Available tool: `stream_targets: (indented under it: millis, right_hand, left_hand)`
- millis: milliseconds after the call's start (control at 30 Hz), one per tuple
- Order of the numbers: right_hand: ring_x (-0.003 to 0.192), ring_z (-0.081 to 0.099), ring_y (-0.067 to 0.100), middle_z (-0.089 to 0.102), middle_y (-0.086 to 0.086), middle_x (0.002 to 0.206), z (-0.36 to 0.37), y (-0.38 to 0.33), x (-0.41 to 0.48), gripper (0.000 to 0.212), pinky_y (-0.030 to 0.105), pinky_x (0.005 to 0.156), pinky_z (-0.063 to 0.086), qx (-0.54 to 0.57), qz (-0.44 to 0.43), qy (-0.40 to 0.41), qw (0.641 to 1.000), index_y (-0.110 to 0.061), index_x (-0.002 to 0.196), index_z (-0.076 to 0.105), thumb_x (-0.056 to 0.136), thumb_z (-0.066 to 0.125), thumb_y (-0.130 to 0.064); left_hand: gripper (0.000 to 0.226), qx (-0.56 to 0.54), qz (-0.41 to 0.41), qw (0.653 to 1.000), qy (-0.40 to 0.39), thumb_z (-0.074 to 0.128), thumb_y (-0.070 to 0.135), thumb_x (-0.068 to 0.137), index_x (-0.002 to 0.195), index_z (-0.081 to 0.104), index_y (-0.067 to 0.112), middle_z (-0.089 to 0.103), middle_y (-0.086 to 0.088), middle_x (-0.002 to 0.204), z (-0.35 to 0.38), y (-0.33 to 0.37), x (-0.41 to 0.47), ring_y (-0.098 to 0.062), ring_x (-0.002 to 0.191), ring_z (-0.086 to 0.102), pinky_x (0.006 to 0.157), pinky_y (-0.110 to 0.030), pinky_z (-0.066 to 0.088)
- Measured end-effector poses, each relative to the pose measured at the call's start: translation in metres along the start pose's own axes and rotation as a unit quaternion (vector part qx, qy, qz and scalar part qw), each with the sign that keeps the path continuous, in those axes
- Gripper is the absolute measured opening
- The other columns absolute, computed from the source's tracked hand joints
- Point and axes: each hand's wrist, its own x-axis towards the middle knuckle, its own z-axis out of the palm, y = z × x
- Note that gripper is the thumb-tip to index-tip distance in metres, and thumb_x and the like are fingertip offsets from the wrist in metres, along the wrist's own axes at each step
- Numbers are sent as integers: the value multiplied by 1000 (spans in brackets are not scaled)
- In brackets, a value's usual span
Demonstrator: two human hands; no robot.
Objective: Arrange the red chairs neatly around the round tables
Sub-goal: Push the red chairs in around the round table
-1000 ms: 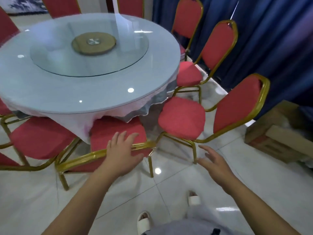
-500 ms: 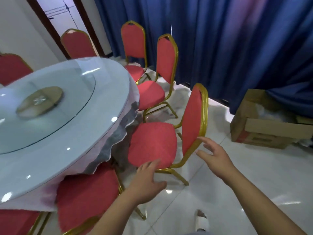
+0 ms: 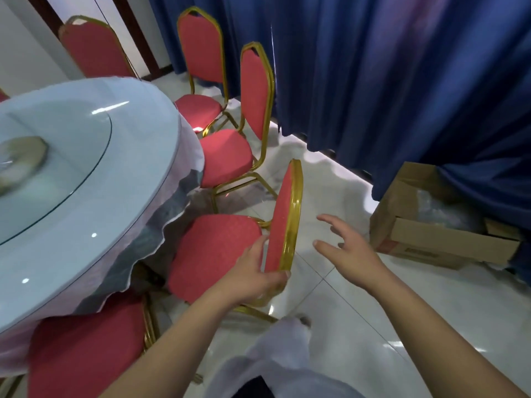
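White glossy tile floor (image 3: pixel 388 305), grey grout lines, glare spots; dark blue curtain (image 3: pixel 388 81) fills 12 to 3 o'clock and hangs to the floor. White wall and dark brown door frame (image 3: pixel 48 18) at 11. Round table (image 3: pixel 86 225) takes 9 to 10 o'clock, pale cloth with a clear plastic cover whose wavy edge droops over the side, glass turntable (image 3: pixel 51 173) on top with a blurred round hub I can't read. Open cardboard box (image 3: pixel 431 242) at 3 on the floor under the curtain hem, something plastic-wrapped inside, can't tell what. Red chairs with gold frames ring the table: near chair (image 3: pixel 218 254) at centre, seat partly under the cover's edge, its back seen edge-on; second chair (image 3: pixel 230 156) at 12, seat just beside the cloth; third chair (image 3: pixel 201 81) beyond it by the curtain; fourth chair (image 3: pixel 94 50) at 11 behind the table; fifth chair (image 3: pixel 86 351) at 7, seat tucked under the table edge, just left of the near chair. I see my left hand (image 3: pixel 255 274) wrapped on the lower gold frame of the near chair's back, fingers on the red front, thumb across the bottom edge, gripping it. My right hand (image 3: pixel 344 248) is open, fingers spread, near the back's outer side, not touching. White clothing (image 3: pixel 275 357) at 6.
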Motion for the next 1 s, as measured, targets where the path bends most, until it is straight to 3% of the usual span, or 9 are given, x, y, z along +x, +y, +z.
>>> stream_targets:
  millis: [133, 267, 367, 433, 633, 733, 800, 900, 1000]
  right_hand:
    - [126, 38, -5, 39, -31, 138, -40, 6, 55, 50, 26, 104, 36, -14, -12, -49, 999, -49, 135, 46, 89, 66, -42]
    - [127, 49, 15, 51, -12, 137, -107, 9, 122, 43, 44, 103, 48, 1, 59, -34, 998, -35, 130, 57, 91, 69, -23]
    - [120, 56, 17, 60, -4, 129, -150, 13, 164, 40, 29, 82, 54, -32, 80, -35, 996, -29, 127, 61, 90, 70, -18]
    - [118, 57, 16, 62, -2, 126, -167, 14, 192, 39, 21, 72, 54, -34, 74, -46, 996, -28, 125, 62, 89, 70, -16]
    - [124, 48, 9, 47, -14, 140, -141, 9, 268, 56, 26, 102, 39, -106, 23, -201, 974, -35, 138, 50, 88, 72, -23]
    - [128, 39, 2, 38, -15, 147, -106, -15, 312, 67, 21, 103, 32, -198, -66, -321, 924, -38, 146, 40, 86, 69, -28]
    - [127, 46, 10, 46, -9, 144, -80, -34, 329, 64, 26, 104, 37, -245, -112, -393, 879, -37, 142, 45, 82, 68, -29]
    - [111, 57, 14, 61, -14, 116, -49, -50, 339, 58, 42, 102, 41, -328, -190, -487, 787, -45, 132, 52, 76, 64, -40]
    - [109, 52, 16, 56, -17, 101, -36, -41, 342, 52, 50, 101, 32, -398, -268, -536, 694, -47, 121, 59, 70, 55, -36]
  left_hand:
    - [108, -92, -16, 996, -2, 74, 64, 61, 152, 25, 35, 37, 18, 145, 4, 26, 81, -2, 129, 37, 101, -21, 33]
    - [111, -192, -43, 980, -3, 79, 54, 64, 155, 19, 34, 40, 4, 152, 6, 62, 167, -21, 134, 46, 113, -43, 38]
    - [107, -218, -53, 974, 36, 76, 36, 63, 154, 21, 39, 44, -11, 148, 6, 74, 203, -33, 129, 49, 108, -52, 42]
    - [108, -204, -42, 978, 25, 76, 39, 62, 153, 19, 45, 45, -8, 146, 0, 74, 217, -28, 128, 50, 108, -49, 42]
    - [114, -158, -42, 985, -55, 79, 30, 68, 154, 7, 46, 36, 7, 149, -18, 80, 225, -10, 130, 42, 109, -33, 39]
    - [111, -148, -50, 986, -59, 79, 24, 76, 154, 4, 46, 18, 13, 161, -16, 79, 219, -10, 144, 25, 119, -37, 26]
    - [104, -139, -65, 988, -17, 77, 16, 79, 156, 12, 41, 29, 10, 157, -11, 84, 214, -7, 138, 33, 113, -26, 31]
    - [83, -131, -135, 977, 104, 78, 28, 76, 140, 35, 60, 56, 15, 127, 1, 98, 199, -6, 112, 54, 89, -15, 42]
    - [70, -106, -226, 946, 207, 78, 39, 68, 120, 43, 71, 61, 31, 99, 38, 97, 158, 5, 90, 59, 75, -9, 44]
